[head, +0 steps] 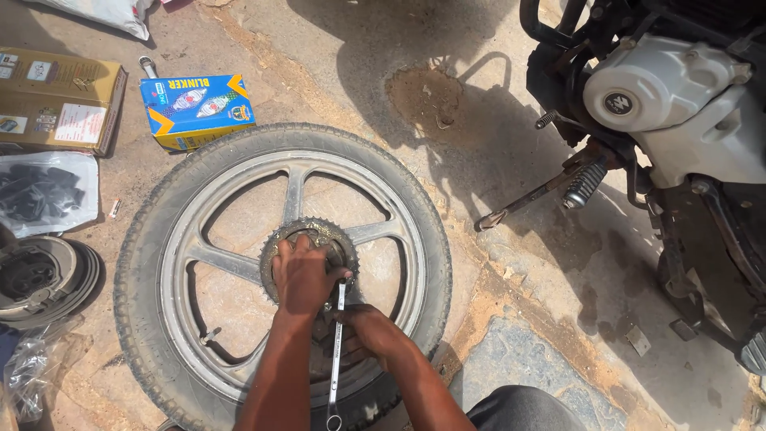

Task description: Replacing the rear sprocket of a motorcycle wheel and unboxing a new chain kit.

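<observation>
A motorcycle wheel point(159, 279) is laid flat on the concrete floor point(511, 263), its toothed sprocket point(275, 243) facing up at the hub. The left hand point(302, 275) is pressed down on the sprocket, fingers spread over the centre, gripping nothing that can be made out. A long silver wrench point(336, 359) is set at the hub's 5 o'clock side, its shaft running down toward 6 o'clock across the spokes and tyre. The right hand point(369, 334) is clenched around the wrench shaft about midway along it, just beside the left wrist.

At 11 o'clock from the wheel, a blue and yellow carton point(198, 110) is seen on the floor, with a brown cardboard box point(57, 97) farther toward 10 o'clock. A round metal brake plate point(36, 279) lies at 9 o'clock, just off the tyre, with a clear plastic bag point(46, 191) of dark parts above it. At 2 o'clock, well apart, a motorcycle point(678, 104) is parked, its footpeg point(584, 185) pointing toward the wheel.
</observation>
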